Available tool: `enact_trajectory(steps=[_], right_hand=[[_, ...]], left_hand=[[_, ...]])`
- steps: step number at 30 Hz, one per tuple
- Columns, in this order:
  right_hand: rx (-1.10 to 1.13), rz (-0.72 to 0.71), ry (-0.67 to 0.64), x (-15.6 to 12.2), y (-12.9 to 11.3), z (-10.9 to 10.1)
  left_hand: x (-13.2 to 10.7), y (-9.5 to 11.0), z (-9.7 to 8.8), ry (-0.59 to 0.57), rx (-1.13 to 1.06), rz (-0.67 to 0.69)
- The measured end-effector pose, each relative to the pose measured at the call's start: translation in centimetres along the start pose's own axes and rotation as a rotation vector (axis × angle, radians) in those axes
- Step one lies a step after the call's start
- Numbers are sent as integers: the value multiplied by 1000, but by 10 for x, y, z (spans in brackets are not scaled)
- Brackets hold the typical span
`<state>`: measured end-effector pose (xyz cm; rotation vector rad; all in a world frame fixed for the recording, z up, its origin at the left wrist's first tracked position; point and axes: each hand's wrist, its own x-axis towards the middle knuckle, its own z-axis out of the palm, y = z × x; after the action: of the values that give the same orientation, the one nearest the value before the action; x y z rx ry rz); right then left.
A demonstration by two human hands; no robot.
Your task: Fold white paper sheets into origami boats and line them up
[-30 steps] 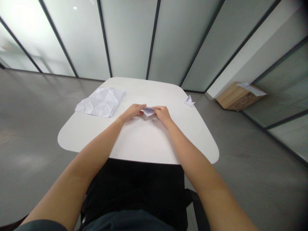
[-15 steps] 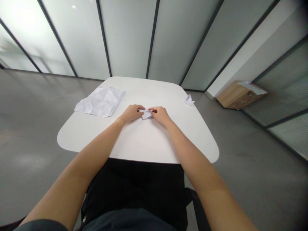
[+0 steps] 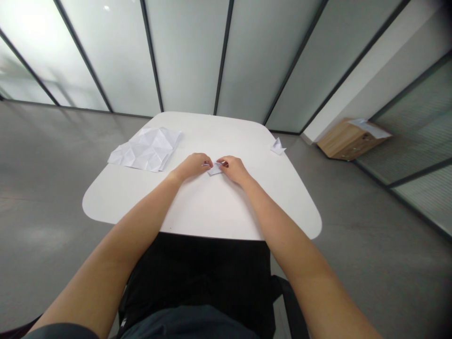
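A small folded piece of white paper (image 3: 214,170) lies at the middle of the white table (image 3: 212,207), mostly covered by my fingers. My left hand (image 3: 192,166) pinches its left side, and my right hand (image 3: 233,170) holds its right side with the fingertips. Further left on the table lies a large creased sheet of white paper (image 3: 145,149), well away from my left hand. A small pointed paper fold (image 3: 278,147) sits at the table's far right edge.
The rounded table stands on a grey floor. Frosted glass panels with dark frames (image 3: 190,56) run behind it. A low wooden cabinet (image 3: 344,142) with paper on top stands by the right wall. My dark-clothed lap and a black chair arm (image 3: 287,301) lie below the near edge.
The folded paper now lies flatter and lower, and shows less between my fingers. My hands have moved slightly closer together, and my fingertips press nearer its centre.
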<state>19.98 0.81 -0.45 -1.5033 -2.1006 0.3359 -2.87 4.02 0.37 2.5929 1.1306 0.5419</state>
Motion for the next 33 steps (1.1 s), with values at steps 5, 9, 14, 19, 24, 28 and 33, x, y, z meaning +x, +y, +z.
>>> enact_trajectory(steps=[5, 9, 14, 19, 24, 28, 33], right_hand=[[-71, -20, -44, -1, -3, -6], [-57, -44, -118, -5, -5, -12], [-15, -115, -179, -7, 0, -14], [29, -140, -182, -8, 5, -14], [61, -133, -184, -8, 10, -14], [112, -114, -200, -7, 16, -11], [161, -67, -207, -6, 19, -12]], left_hand=[[-3, -3, -6, -76, -72, -7], [-4, -2, -7, -93, -111, 25], [-5, -2, -6, -108, -121, 22], [-8, -3, -9, -123, -171, -1], [-9, -4, -11, -124, -216, -38], [-9, -6, -10, -124, -244, -46], [-8, -9, -12, -114, -263, -55]])
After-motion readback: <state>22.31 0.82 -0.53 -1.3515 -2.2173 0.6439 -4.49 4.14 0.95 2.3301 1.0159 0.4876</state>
